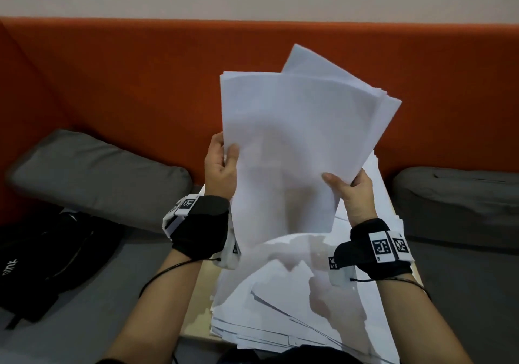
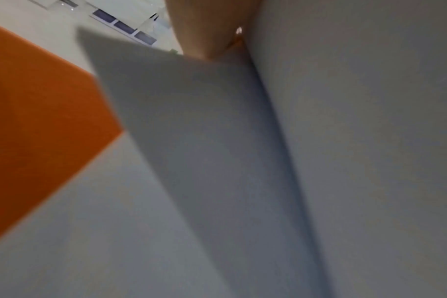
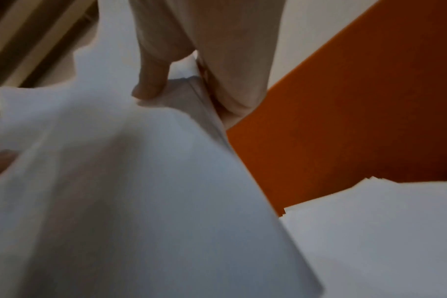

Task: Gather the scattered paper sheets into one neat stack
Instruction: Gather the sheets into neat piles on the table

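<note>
Head view: my left hand (image 1: 220,164) and my right hand (image 1: 354,195) hold a bunch of white paper sheets (image 1: 297,139) up in the air, fingers curled on its two sides. More loose sheets (image 1: 283,307) lie messy on the desk (image 1: 196,318) below. Left wrist view: blurry paper fills it, and one finger (image 2: 202,26) touches the edge. Right wrist view: my thumb (image 3: 153,80) and fingers (image 3: 232,70) pinch the bunch.

Two hands (image 1: 222,164) (image 1: 355,192), two grey cushions (image 1: 95,172) (image 1: 455,203), one black bag (image 1: 47,262), and sheets (image 1: 297,144) too many to count.
</note>
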The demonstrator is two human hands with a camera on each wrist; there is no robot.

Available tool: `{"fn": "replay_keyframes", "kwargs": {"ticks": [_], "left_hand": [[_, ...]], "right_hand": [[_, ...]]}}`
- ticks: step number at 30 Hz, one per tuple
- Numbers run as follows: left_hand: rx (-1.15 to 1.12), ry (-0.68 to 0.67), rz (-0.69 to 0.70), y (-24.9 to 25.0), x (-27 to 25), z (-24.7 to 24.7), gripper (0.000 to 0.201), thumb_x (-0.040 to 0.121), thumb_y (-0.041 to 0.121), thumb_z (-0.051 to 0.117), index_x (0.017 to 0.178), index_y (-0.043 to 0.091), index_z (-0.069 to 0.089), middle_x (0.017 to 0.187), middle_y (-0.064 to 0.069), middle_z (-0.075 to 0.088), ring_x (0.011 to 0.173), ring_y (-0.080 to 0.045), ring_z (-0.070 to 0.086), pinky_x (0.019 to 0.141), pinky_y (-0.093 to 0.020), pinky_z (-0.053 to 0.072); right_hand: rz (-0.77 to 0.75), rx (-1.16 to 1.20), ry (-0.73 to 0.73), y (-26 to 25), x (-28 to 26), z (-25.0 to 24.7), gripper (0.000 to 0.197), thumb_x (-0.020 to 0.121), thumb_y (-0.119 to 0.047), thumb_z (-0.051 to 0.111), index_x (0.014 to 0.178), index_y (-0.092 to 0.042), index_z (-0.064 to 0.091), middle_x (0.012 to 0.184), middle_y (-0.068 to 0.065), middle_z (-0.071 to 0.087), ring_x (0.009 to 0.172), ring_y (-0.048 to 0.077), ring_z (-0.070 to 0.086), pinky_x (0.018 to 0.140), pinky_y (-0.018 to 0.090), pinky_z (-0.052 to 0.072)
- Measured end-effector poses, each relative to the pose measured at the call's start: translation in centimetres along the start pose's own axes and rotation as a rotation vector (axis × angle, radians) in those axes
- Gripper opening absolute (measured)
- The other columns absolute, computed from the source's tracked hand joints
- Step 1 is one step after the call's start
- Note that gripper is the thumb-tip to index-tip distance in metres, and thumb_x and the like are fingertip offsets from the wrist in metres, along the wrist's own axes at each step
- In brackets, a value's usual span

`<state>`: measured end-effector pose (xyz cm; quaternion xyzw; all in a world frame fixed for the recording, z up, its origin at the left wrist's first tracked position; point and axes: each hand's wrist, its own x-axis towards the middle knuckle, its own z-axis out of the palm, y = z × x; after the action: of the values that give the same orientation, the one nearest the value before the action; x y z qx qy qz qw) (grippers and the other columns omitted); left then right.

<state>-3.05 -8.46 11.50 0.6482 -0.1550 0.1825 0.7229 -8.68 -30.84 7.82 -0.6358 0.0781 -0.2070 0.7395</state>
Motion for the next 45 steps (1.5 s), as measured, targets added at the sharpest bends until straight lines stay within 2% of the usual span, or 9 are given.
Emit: {"fn": "replay_keyframes", "kwargs": {"ticks": [4, 8, 15, 20, 25, 29, 34, 38, 45], "left_hand": [[-0.009, 0.113, 0.022, -0.2, 0.2, -0.1, 0.024, 0.089, 0.01, 0.045, 0.113, 0.006, 0.046, 0.097, 0.011, 0.059, 0.085, 0.011, 0.058, 0.081, -0.009, 0.044], [-0.019, 0.016, -0.057, 0.4, -0.2, 0.4, 0.029, 0.088, 0.002, 0.055, 0.105, 0.024, 0.047, 0.1, 0.012, 0.059, 0.083, 0.015, 0.061, 0.078, -0.007, 0.047], [0.004, -0.069, -0.407, -1.8, -1.9, 0.3, 0.014, 0.068, 0.023, 0.07, 0.08, 0.018, 0.064, 0.062, 0.015, 0.07, 0.061, 0.001, 0.066, 0.065, -0.021, 0.056], [-0.101, -0.087, -0.342, -0.4, -1.1, 0.1, 0.02, 0.067, 0.015, 0.073, 0.08, 0.022, 0.058, 0.062, 0.018, 0.07, 0.06, 0.002, 0.066, 0.064, -0.019, 0.055], [-0.075, -0.241, -0.395, -1.3, -0.8, 0.0, 0.06, 0.036, 0.042, 0.086, 0.09, 0.024, 0.067, 0.08, 0.01, 0.073, 0.079, -0.007, 0.069, 0.08, -0.032, 0.055], [0.037, -0.087, -0.476, -1.8, -1.2, 0.8, 0.037, 0.058, 0.028, 0.079, 0.088, 0.019, 0.058, 0.079, 0.01, 0.068, 0.073, -0.003, 0.065, 0.079, -0.034, 0.054], [-0.03, 0.077, -0.482, -1.4, -0.5, 0.8, 0.058, 0.066, 0.029, 0.08, 0.108, 0.002, 0.05, 0.098, -0.006, 0.063, 0.085, -0.017, 0.063, 0.082, -0.035, 0.052], [0.044, -0.028, -0.528, -2.6, -1.7, 0.9, 0.017, 0.078, 0.009, 0.072, 0.089, 0.012, 0.06, 0.099, -0.009, 0.063, 0.076, -0.01, 0.063, 0.081, -0.033, 0.05], [0.264, -0.285, -0.649, -7.3, -4.5, -0.2, 0.035, 0.083, 0.01, 0.067, 0.116, -0.002, 0.059, 0.114, -0.017, 0.064, 0.095, -0.021, 0.061, 0.081, -0.025, 0.05]], "right_hand": [[-0.119, -0.039, 0.063, -0.8, 0.3, 0.4, 0.039, 0.077, 0.007, 0.068, 0.104, -0.018, 0.054, 0.094, -0.006, 0.065, 0.078, -0.005, 0.066, 0.072, 0.013, 0.051], [-0.231, -0.103, 0.103, -1.4, 0.2, 0.8, 0.037, 0.081, 0.007, 0.064, 0.106, -0.018, 0.052, 0.099, -0.006, 0.062, 0.086, -0.008, 0.062, 0.083, 0.013, 0.049], [-0.006, -0.071, 0.03, 0.4, -0.2, 0.0, 0.02, 0.077, -0.003, 0.071, 0.093, -0.014, 0.064, 0.088, -0.005, 0.066, 0.08, 0.006, 0.064, 0.068, 0.012, 0.053], [-0.051, 0.038, -0.093, -1.1, -0.1, -0.9, 0.039, 0.057, -0.02, 0.084, 0.09, -0.021, 0.063, 0.077, -0.01, 0.074, 0.074, 0.002, 0.069, 0.067, 0.018, 0.054], [0.009, 0.047, -0.195, -1.4, 0.1, -0.9, 0.06, 0.044, -0.039, 0.086, 0.096, -0.022, 0.062, 0.083, -0.011, 0.074, 0.079, 0.004, 0.069, 0.068, 0.019, 0.055], [0.093, -0.106, -0.148, -0.3, 0.4, -0.2, 0.026, 0.072, 0.0, 0.074, 0.087, -0.017, 0.064, 0.073, -0.009, 0.071, 0.065, -0.002, 0.066, 0.062, 0.015, 0.052], [0.146, -0.281, -0.13, 0.9, 0.2, -0.3, 0.012, 0.083, -0.004, 0.065, 0.095, -0.007, 0.065, 0.075, -0.007, 0.067, 0.063, 0.001, 0.065, 0.062, 0.013, 0.051], [0.193, -0.248, -0.077, 1.7, -0.7, 0.1, 0.024, 0.081, -0.006, 0.068, 0.105, -0.006, 0.063, 0.089, 0.003, 0.066, 0.079, 0.015, 0.062, 0.067, 0.017, 0.052], [0.3, -0.398, 0.022, 4.5, -0.9, -1.0, 0.031, 0.088, -0.012, 0.062, 0.113, 0.005, 0.06, 0.104, 0.015, 0.062, 0.097, 0.022, 0.056, 0.086, 0.028, 0.041]]}}
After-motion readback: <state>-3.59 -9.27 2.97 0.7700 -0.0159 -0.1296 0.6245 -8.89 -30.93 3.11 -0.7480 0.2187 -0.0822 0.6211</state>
